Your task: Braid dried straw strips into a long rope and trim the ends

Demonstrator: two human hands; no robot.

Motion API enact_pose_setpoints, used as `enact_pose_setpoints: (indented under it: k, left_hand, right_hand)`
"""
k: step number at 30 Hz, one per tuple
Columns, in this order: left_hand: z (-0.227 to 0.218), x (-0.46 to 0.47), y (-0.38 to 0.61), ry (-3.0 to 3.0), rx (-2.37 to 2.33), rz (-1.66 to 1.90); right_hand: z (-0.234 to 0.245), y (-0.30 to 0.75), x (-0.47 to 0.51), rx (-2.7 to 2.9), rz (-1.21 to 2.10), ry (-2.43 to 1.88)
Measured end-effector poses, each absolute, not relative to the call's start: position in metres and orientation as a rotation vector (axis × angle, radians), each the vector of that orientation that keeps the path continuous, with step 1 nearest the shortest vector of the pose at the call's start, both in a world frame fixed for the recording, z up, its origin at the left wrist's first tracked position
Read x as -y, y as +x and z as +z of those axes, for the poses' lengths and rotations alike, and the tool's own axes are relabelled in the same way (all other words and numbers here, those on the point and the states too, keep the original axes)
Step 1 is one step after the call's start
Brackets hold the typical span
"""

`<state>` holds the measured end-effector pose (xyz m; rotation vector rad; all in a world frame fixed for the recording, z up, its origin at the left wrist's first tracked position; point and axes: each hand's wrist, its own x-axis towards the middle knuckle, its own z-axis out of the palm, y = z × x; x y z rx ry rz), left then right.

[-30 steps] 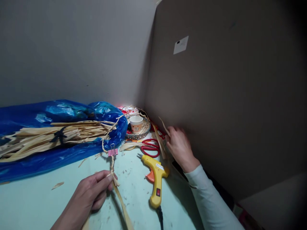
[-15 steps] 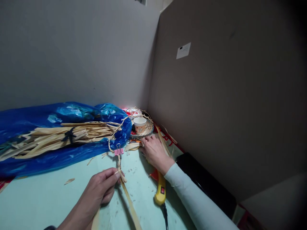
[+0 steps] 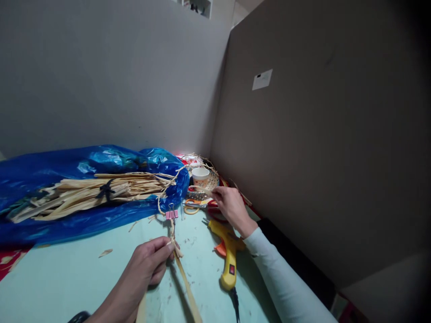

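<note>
My left hand [image 3: 153, 260] pinches the lower end of a braided straw cord [image 3: 172, 229], with a long flat strip [image 3: 188, 289] trailing toward me. A pink binder clip [image 3: 171, 214] grips the cord just above. My right hand [image 3: 232, 206] is closed on a pale straw strip [image 3: 202, 190], raised in front of a paper cup [image 3: 200, 175]. Beneath that hand lie orange-handled scissors [image 3: 192, 207] and a red-handled tool, partly hidden. A yellow glue gun [image 3: 229, 255] rests on the table below my right wrist.
At the left, a blue plastic bag [image 3: 40, 166] holds a tied bundle of dry straw strips [image 3: 128, 186]. The cup stands by a woven tray [image 3: 213, 180] in the corner. Grey panels [image 3: 134, 80] rise behind and at the right. A black object [image 3: 286, 255] lies along the right panel.
My right hand has lifted from the tabletop with a straw strip, uncovering the scissors and the glue gun's nozzle. My left hand keeps its pinch. The view has shifted slightly.
</note>
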<state>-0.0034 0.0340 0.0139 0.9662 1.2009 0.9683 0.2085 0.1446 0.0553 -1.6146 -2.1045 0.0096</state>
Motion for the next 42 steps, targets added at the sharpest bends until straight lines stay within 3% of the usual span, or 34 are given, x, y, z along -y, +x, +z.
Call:
enact_pose_setpoints:
  k: [6, 15, 22, 28, 33, 34, 36, 38, 42]
  left_hand:
    - [0.006, -0.036, -0.007, 0.978, -1.178, 0.95]
    - [-0.002, -0.039, -0.011, 0.955, -1.176, 0.918]
    - [0.005, -0.035, -0.007, 0.89, -1.222, 0.965]
    - [0.015, -0.029, -0.002, 0.945, -1.298, 0.996]
    - [0.016, -0.026, 0.003, 0.879, -1.353, 1.057]
    - [0.015, -0.027, 0.004, 0.858, -1.343, 1.095]
    - [0.012, -0.028, 0.006, 0.823, -1.296, 1.195]
    - [0.01, -0.03, 0.007, 0.804, -1.255, 1.274]
    - [0.011, -0.031, 0.006, 0.858, -1.259, 1.151]
  right_hand:
    - [0.069, 0.248, -0.153, 1.929, 0.073, -1.659]
    - [0.069, 0.255, -0.141, 1.839, -0.17, -1.994]
    - [0.05, 0.237, -0.145, 1.964, -0.037, -2.067]
    - [0.062, 0.243, -0.138, 1.879, 0.05, -1.916]
    - [0.07, 0.221, -0.118, 1.989, 0.443, -1.598]
    - [0.07, 0.215, -0.111, 2.022, 0.623, -1.496]
    - [0.068, 0.201, -0.097, 1.93, 1.341, -1.123]
    - [0.065, 0.19, -0.086, 1.781, 1.773, -0.925]
    - [0.062, 0.181, -0.077, 1.697, 1.927, -0.929]
